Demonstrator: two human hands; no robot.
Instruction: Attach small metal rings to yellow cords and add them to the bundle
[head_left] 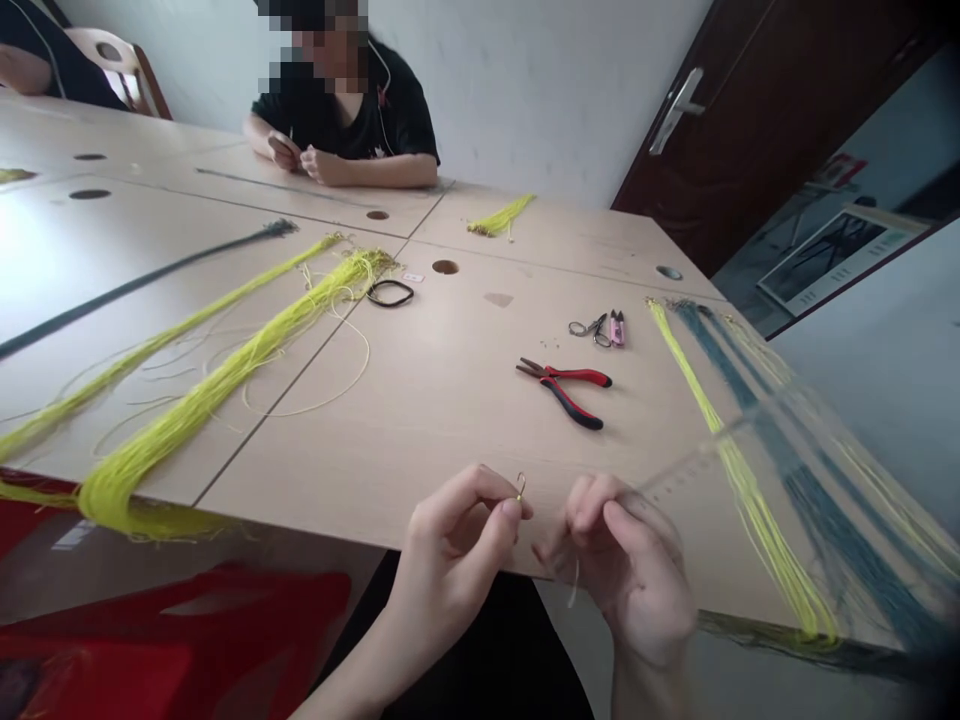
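My left hand pinches a small gold hook between thumb and forefinger, just past the table's front edge. Close beside it, my right hand is curled and partly blurred. From its fingers a clear, marked strip like a ruler slants up to the right, smeared by motion. A short pale cord end hangs below the right fingers; what it joins is hidden. Beyond both hands, pliers with red and black handles lie on the table with their jaws pointing left.
Small scissors and pink thread snips lie behind the pliers. Yellow cord bundles spread to the left, a black loop near them. Yellow and teal cords lie right. A co-worker sits across the table.
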